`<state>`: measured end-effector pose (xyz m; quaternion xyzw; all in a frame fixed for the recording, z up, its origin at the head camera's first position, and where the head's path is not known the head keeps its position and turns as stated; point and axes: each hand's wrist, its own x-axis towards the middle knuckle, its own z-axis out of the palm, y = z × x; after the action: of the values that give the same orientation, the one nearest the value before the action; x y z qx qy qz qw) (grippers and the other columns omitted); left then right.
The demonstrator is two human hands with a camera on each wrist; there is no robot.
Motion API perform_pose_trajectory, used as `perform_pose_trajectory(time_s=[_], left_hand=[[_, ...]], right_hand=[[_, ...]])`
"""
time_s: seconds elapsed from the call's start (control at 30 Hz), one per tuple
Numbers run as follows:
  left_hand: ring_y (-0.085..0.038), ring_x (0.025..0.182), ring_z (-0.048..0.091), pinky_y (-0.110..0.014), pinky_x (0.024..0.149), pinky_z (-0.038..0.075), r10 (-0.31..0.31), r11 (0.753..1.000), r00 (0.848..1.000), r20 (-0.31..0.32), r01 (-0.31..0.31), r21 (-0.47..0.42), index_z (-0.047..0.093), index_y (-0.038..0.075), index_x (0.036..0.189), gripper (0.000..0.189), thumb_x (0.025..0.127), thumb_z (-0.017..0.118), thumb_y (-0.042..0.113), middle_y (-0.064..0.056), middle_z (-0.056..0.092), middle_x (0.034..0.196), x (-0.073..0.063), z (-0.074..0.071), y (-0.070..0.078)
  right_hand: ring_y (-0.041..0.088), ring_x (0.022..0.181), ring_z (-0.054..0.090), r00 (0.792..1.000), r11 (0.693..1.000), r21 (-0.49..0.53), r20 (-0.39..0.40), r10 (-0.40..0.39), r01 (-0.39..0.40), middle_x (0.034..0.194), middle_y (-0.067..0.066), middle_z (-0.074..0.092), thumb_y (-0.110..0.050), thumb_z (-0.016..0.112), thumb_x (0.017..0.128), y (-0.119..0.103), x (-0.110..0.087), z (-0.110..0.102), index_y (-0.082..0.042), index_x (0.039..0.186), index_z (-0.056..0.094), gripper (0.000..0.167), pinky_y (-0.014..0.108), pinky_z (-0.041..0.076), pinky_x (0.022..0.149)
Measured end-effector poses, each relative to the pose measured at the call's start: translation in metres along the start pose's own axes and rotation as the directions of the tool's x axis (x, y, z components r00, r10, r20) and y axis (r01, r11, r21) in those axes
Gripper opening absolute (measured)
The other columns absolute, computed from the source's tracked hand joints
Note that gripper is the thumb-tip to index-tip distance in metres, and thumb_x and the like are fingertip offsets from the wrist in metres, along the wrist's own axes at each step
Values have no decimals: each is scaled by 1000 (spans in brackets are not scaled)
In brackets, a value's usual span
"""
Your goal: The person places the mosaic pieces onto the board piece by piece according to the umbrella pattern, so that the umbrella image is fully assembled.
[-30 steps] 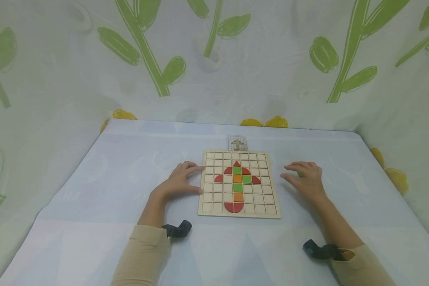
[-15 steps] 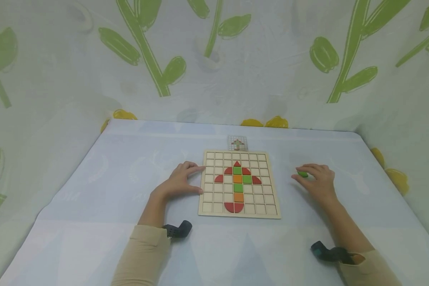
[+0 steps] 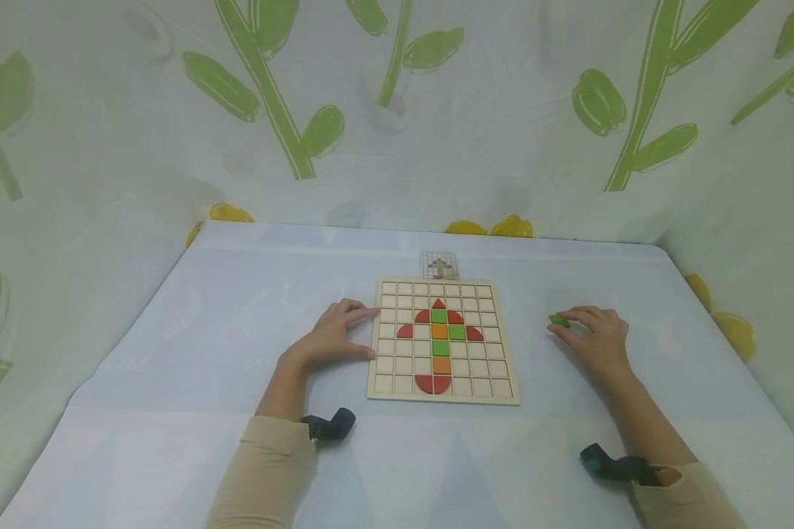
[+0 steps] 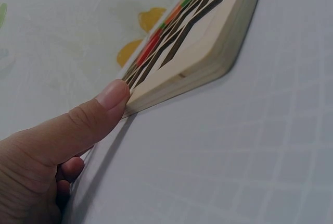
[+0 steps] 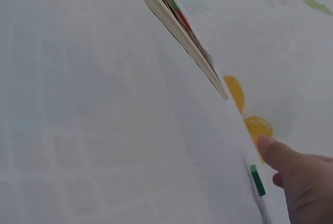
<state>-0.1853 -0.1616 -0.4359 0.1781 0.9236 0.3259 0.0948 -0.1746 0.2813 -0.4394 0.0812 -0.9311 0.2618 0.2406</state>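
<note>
A wooden grid board (image 3: 476, 367) bears red, green and orange pieces in an arrow-like figure. My left hand (image 3: 327, 334) rests at its left edge, thumb and fingers spread along the side. In the left wrist view the thumb (image 4: 112, 96) touches the board's corner (image 4: 208, 60). Off to the right, a small green piece (image 3: 559, 321) lies on the table between the thumb and fingertips of my right hand (image 3: 598, 342). The right wrist view has that green piece (image 5: 257, 180) apart from the thumb tip (image 5: 266, 143).
Behind the board's far edge lies a small pattern card (image 3: 440, 264) with a similar arrow figure. The pale table (image 3: 238, 294) meets a leaf-printed wall (image 3: 470, 147) at the back. Black camera mounts (image 3: 331, 424) sit on both wrists.
My right hand has moved right, away from the board, until its fingertips flank the green piece, which was partly hidden behind the hand. The left hand and board have stayed put.
</note>
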Motion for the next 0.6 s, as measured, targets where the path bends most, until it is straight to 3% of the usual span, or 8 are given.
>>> perform_pose_trajectory(time_s=[0.37,0.6], left_hand=[[-25,123,36,-48,103,32,13,1000,1000,-5,-13,-6,47,23,141,80,70,80,42,-7,42,134,0,0,0],[-26,123,36,-48,103,31,12,1000,1000,-5,-12,-1,47,22,141,80,71,80,41,-7,42,134,0,1,-1]], right_hand=[[39,104,45,987,992,-51,106,124,-119,109,21,61,-27,74,81,8,0,-1,-3,101,69,32,58,22,89],[40,104,46,977,983,-96,125,170,-159,109,23,63,-24,70,85,6,2,-2,-3,101,69,26,59,20,91]])
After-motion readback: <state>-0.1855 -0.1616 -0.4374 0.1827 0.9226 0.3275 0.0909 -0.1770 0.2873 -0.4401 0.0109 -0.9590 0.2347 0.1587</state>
